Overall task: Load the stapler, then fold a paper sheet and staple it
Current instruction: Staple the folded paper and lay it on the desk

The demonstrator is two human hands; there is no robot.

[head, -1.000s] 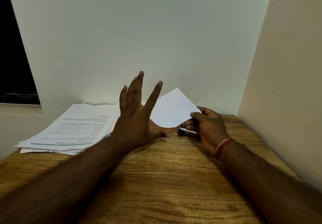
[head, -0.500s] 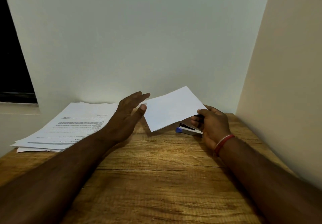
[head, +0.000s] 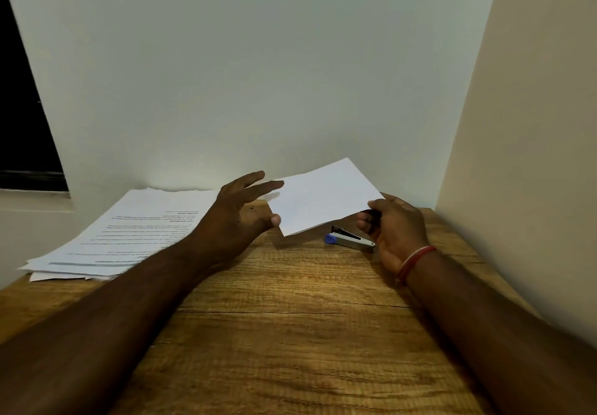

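A folded white paper sheet [head: 323, 198] is held a little above the wooden table, tilted up toward the wall. My right hand [head: 397, 224] pinches its right corner between thumb and fingers. My left hand [head: 242, 211] hovers just left of the sheet with fingers spread, its fingertips near the sheet's left edge, holding nothing. A small silver stapler with a blue tip [head: 350, 241] lies on the table under the sheet's near edge, beside my right hand.
A stack of printed paper sheets [head: 129, 233] lies at the back left of the wooden table [head: 290, 334]. A white wall stands close behind, a beige wall [head: 523, 156] bounds the right side, and a dark window [head: 22, 130] is at the left.
My left hand dropped from a raised, spread pose and now sits beside the sheet's left edge. The sheet has tipped flatter in my right hand, uncovering the stapler.
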